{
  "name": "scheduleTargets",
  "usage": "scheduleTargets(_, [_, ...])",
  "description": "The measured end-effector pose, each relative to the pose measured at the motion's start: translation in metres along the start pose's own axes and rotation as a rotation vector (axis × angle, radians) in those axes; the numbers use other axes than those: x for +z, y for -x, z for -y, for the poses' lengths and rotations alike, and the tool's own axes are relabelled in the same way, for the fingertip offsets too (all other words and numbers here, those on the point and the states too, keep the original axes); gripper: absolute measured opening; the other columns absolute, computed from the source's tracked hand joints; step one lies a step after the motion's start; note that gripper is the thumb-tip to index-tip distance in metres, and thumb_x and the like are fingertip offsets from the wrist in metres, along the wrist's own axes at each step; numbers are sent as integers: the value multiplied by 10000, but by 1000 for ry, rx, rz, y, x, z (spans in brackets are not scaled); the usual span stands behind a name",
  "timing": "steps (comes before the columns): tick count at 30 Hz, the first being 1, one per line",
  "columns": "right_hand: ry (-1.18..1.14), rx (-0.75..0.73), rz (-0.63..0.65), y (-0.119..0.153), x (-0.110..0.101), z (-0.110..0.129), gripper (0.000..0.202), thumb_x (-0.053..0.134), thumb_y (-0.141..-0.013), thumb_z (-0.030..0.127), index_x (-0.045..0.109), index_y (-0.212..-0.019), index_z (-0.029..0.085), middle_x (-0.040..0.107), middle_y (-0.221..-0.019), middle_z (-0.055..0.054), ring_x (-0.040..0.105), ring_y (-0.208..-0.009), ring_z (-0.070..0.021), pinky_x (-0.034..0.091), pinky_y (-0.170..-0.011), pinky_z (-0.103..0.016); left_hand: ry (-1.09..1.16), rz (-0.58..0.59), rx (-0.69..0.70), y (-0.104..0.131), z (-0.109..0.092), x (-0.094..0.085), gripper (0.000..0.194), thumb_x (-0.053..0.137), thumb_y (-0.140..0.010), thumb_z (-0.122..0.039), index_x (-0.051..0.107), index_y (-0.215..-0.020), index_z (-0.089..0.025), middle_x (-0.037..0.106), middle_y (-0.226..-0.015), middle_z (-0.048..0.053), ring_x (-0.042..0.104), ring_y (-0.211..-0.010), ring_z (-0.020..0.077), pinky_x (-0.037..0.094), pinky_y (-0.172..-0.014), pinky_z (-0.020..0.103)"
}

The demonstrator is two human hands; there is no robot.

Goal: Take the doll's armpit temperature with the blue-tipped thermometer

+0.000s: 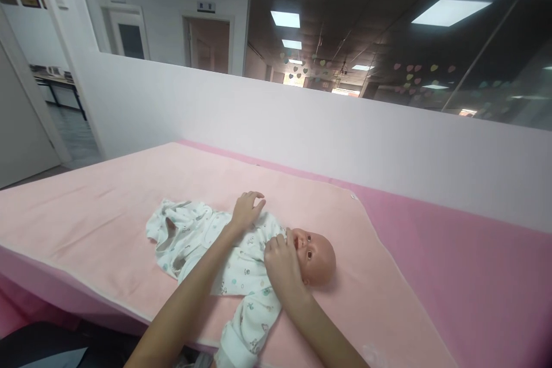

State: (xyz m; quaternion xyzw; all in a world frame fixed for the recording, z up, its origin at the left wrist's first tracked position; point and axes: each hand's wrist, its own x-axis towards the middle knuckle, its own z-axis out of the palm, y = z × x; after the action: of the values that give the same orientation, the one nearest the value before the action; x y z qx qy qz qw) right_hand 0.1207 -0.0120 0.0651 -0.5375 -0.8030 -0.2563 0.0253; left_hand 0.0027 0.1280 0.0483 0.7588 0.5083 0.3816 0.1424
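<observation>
A baby doll [321, 259] lies on its back, with its head toward the right. It wears a white printed baby outfit [248, 270]. One sleeve [250, 322] stretches toward me over the near edge, and the leg part [172, 236] lies rumpled at the left. My left hand [248, 211] is over the far side of the doll's chest, its thumb and fingers apart and nothing visible between them. At the neckline, just below the doll's chin, the curled fingers of my right hand [281, 256] close on the outfit's collar. My right hand partly hides the neck.
A pale pink sheet [107, 201] covers the padded surface, with darker pink padding [466, 259] beyond it at the right. A white low wall [302, 126] with a window above it runs along the far side. A doorway stands at the left.
</observation>
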Motion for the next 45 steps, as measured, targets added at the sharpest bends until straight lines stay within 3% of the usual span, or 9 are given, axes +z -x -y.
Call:
scheduleTargets(6, [-206,-16,6,20,-11,-6,184,509,-727,38,632,-809,147,619,-770,-99,516,-857,-268,196,-990,-553,-224,177,16,2,7,17,441,337,-851,-430,599,-614,-166,677,-712,90,599,-820,253,270,-926,456])
scheduleTargets(9, [-530,-8,-81,20,-19,-36,145,485,-826,202,628,-844,197,638,-907,-62,529,-924,-213,310,-948,-411,-261,217,-2,8,11,14,496,301,-852,-478,603,-609,-168,681,-710,103,605,-816,272,297,-887,451])
scheduleTargets(11, [-696,144,-160,17,-18,-60,205,435,-865,271,630,-873,209,643,-951,-50,546,-917,-180,377,-852,-311,-279,241,-11,10,12,11,505,292,-848,-503,623,-655,-174,691,-762,108,602,-856,283,308,-873,441])
scheduleTargets(17, [-1013,514,37,15,13,-111,472,390,-845,528,647,-630,195,642,-631,-26,589,-654,-188,400,-604,-272,-354,301,-3,11,13,8,511,265,-860,-511,646,-781,-180,693,-862,112,589,-915,286,302,-869,441])
scheduleTargets(24, [-1685,632,-77,33,39,-119,492,499,-757,589,699,-887,158,690,-953,-85,612,-931,-242,444,-827,-341,-336,275,1,13,13,9,489,295,-857,-512,652,-780,-186,691,-836,96,590,-895,273,313,-859,402])
scheduleTargets(27, [-1730,668,-129,35,48,-118,450,551,-735,555,695,-900,162,673,-1016,-94,598,-976,-252,429,-881,-371,-340,275,0,14,12,8,489,292,-857,-513,649,-779,-187,691,-851,96,588,-909,272,310,-864,400])
scheduleTargets(35, [-1549,774,-511,38,61,-119,523,494,-778,559,563,-1183,237,508,-1296,-53,438,-1207,-224,305,-1032,-384,-362,311,1,13,10,6,510,254,-867,-511,644,-786,-192,693,-862,95,591,-902,275,307,-857,415])
scheduleTargets(41, [-1699,624,-188,40,54,-117,430,553,-734,553,702,-884,179,673,-1019,-82,587,-992,-259,428,-893,-377,-346,298,9,14,9,6,498,258,-863,-500,642,-784,-192,688,-869,101,585,-898,278,315,-840,413])
scheduleTargets(45, [-1693,650,-195,38,53,-114,425,547,-735,542,697,-889,175,672,-1013,-89,582,-995,-257,427,-892,-377,-333,312,-9,13,10,6,510,258,-861,-514,629,-745,-185,689,-850,103,588,-890,271,313,-848,411])
